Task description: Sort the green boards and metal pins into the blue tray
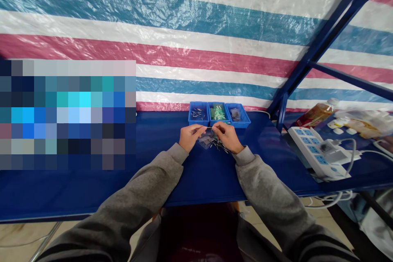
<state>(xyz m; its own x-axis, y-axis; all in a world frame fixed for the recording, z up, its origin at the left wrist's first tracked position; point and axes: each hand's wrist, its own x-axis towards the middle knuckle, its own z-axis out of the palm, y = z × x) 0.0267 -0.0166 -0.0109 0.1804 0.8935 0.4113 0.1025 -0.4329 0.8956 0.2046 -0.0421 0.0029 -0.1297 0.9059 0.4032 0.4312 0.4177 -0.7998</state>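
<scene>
Over the blue table (202, 180), my left hand (189, 136) and my right hand (229, 136) face each other with fingertips pinched. A thin, light rod-like piece (209, 127) spans the small gap between them, gripped at both ends. Its exact kind is too small to make out. Just below my fingers lie several slim dark and silvery pieces (218, 145) beside a clear plastic bag (205, 141). Behind my hands stands a row of blue bins: the left bin (198, 122) holds slim metallic pieces, the middle bin (220, 122) green items, the right bin (242, 124) a small clear bag.
To the right lies a white power strip (313, 149) with plugged-in chargers and cables. A drink bottle (317, 114) and plastic bags (365, 120) sit behind it. A blue metal frame (302, 63) slants up there. Striped sheeting (196, 41) hangs behind the table; the left side is pixelated.
</scene>
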